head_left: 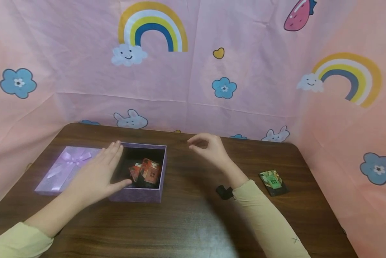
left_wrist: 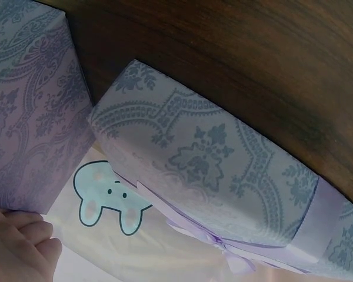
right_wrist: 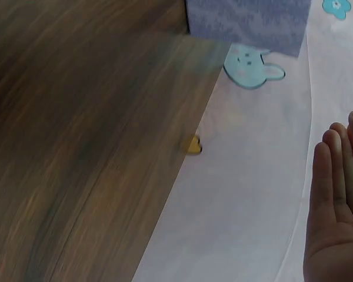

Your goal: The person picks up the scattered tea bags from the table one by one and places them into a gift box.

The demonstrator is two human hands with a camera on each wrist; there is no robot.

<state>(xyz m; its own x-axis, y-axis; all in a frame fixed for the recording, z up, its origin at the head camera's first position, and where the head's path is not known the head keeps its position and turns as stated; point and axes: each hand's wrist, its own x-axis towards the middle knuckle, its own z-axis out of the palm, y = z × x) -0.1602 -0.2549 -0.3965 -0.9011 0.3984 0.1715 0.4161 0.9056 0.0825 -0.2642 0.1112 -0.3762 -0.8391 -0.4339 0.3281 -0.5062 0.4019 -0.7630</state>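
Observation:
My left hand (head_left: 97, 172) rests along the left side of an open purple gift box (head_left: 136, 195), fingers straight and thumb spread over its front corner. In the left wrist view, its fingertips (left_wrist: 35, 232) are at the box wall (left_wrist: 32, 123). Several red packets (head_left: 151, 172) lie in the dark inside of the box; my hand hides part of it. My right hand (head_left: 210, 148) is raised above the table to the right of the box, holding nothing. Its fingers are loosely bent, with the thumb near the index fingertip.
A purple lid (head_left: 55, 177) with a ribbon bow lies left of the box, partly behind my left hand. On the right of the brown table (head_left: 186, 222), a green packet (head_left: 271, 179) lies with a black one beneath. A small black object (head_left: 224, 192) shows by my right wrist.

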